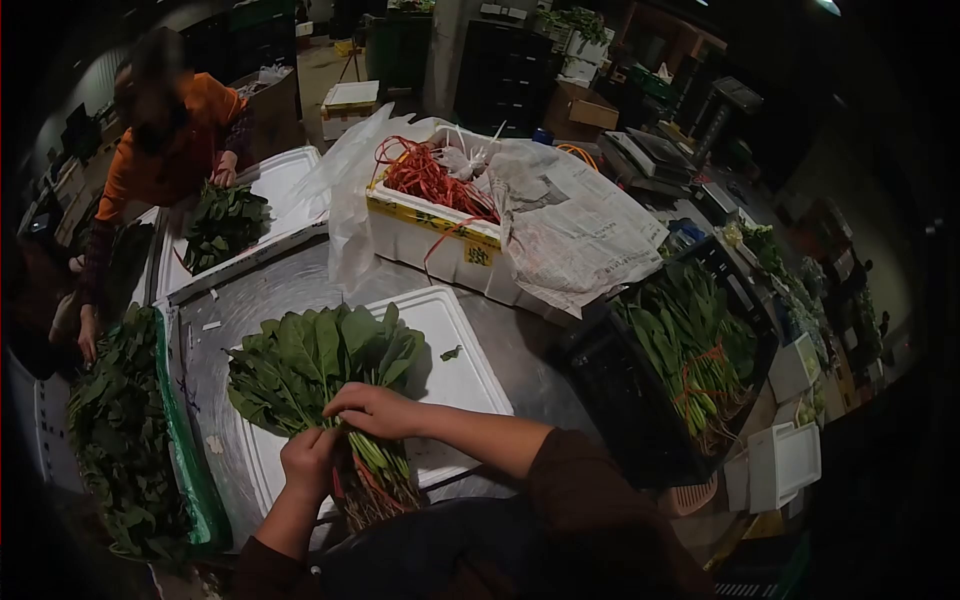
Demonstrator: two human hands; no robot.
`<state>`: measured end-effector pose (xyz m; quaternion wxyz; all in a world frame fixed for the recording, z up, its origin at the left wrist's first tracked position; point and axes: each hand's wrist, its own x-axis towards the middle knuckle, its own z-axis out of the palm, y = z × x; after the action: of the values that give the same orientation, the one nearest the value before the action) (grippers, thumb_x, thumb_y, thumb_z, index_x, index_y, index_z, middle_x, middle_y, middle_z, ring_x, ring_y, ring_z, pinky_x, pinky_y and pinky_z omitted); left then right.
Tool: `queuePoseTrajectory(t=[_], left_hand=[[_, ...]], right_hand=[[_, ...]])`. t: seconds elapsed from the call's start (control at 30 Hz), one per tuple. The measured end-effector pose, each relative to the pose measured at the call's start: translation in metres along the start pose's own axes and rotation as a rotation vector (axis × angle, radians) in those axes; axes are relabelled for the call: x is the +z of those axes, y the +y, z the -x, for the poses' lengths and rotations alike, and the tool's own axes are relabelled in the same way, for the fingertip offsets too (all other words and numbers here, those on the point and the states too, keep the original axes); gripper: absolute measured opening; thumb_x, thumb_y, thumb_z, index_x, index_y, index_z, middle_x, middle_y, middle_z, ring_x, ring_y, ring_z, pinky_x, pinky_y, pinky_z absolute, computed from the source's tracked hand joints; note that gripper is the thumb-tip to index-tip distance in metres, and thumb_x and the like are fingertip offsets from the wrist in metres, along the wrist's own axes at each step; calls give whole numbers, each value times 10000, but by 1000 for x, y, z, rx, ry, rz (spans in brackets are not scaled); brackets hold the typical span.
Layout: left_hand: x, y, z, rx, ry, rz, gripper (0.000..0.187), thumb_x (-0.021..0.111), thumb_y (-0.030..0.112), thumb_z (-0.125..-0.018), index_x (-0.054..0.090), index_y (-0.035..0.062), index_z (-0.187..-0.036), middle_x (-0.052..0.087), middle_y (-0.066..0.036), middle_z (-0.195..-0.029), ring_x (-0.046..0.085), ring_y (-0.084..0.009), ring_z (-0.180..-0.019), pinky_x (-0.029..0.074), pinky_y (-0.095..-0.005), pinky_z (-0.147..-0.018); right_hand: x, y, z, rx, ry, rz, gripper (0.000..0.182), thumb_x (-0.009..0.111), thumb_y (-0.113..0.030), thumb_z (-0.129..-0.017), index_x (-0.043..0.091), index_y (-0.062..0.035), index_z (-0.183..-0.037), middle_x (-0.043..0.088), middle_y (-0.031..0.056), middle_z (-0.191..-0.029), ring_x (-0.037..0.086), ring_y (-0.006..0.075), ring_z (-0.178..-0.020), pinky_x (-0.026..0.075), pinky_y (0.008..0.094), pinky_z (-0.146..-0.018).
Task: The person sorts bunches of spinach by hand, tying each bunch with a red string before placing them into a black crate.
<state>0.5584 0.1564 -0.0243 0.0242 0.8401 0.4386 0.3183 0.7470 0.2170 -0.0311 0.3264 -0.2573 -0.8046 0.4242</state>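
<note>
A bunch of spinach-like leafy greens (325,350) lies on a white foam lid (465,345), its leaves pointing away from me and its roots toward me. My left hand (308,462) is closed at the left side of the stems. Across the top of the stems, just below the leaves, my right hand (375,410) is closed with its fingers bent and close to the left hand. A strip of red tie (337,482) shows by the stems below my left hand; whether the fingers grip it is hidden.
A foam box (430,240) behind the lid holds red ties (435,180), with newspaper (580,220) over its right side. A black crate (620,400) at right holds tied greens (695,350). Loose greens (130,440) lie at left, where a person in orange (165,150) handles greens.
</note>
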Motion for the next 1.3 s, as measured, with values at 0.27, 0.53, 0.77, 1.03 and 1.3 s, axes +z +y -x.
queuePoseTrajectory(t=[0.27, 0.53, 0.77, 1.03, 1.3], left_hand=[[18, -7, 11, -65, 189, 126, 165, 665, 22, -690, 613, 62, -842, 560, -75, -684, 587, -239, -597, 462, -288, -519], [21, -11, 14, -62, 214, 108, 182, 673, 44, -663, 643, 104, -832, 593, -64, -728, 608, -236, -621, 469, -304, -512], [64, -46, 53, -429, 46, 578, 243, 642, 44, -645, 645, 100, -882, 592, -60, -720, 611, -241, -634, 469, -309, -514], [0, -22, 17, -81, 71, 0, 166, 653, 197, -716, 509, 114, -706, 499, -71, -662, 565, -283, -591, 438, -390, -484], [10, -30, 44, -424, -33, 453, 137, 592, 199, -859, 624, 67, -842, 588, -150, -756, 596, -316, -715, 468, -353, -620]], right_hand=[[4, 22, -15, -23, -253, 83, 266, 584, -43, -779, 622, -52, -1043, 578, 121, -980, 575, 285, -938, 463, 345, -811], [6, -2, -14, -151, -66, 303, 152, 620, -107, -753, 555, -71, -885, 565, 96, -928, 581, 313, -867, 482, 386, -699], [0, -11, -16, -51, -117, 237, 146, 598, -100, -758, 544, -56, -886, 576, 143, -848, 582, 341, -814, 469, 405, -676], [-5, -7, -14, 440, -254, -232, 205, 570, -131, -872, 532, -30, -1047, 576, 41, -803, 536, 94, -733, 452, 253, -662], [-5, 9, 12, 395, -100, -79, 194, 601, -158, -860, 485, -39, -962, 532, 36, -758, 504, 97, -701, 432, 267, -620]])
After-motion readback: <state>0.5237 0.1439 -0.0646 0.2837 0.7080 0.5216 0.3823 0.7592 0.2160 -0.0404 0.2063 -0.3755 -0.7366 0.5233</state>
